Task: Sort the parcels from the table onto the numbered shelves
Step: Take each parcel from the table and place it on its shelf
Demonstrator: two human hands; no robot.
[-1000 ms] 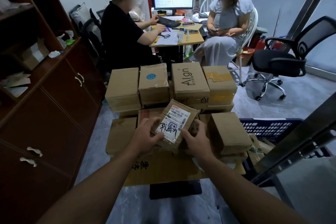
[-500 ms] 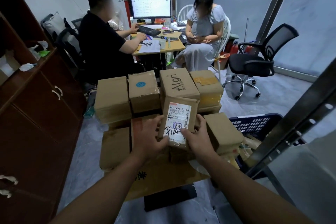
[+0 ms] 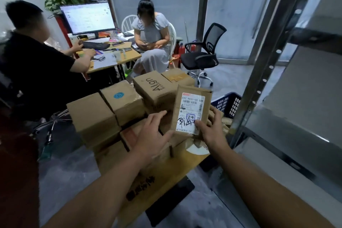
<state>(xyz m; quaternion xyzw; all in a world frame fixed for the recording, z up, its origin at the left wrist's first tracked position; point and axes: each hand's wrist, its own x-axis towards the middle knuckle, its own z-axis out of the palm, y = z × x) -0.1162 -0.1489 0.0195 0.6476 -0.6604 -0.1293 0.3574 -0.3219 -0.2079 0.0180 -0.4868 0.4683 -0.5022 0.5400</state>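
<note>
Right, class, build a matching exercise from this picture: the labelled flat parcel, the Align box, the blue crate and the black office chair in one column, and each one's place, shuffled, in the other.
Things
1. flat parcel
2. Align box
3. blue crate
4. office chair

Places
A. unoccupied, near the glass wall
B. in the far row of the box pile
C. held upright by the right hand
D. beside the metal shelf post

Pairs: 1-C, 2-B, 3-D, 4-A
</note>
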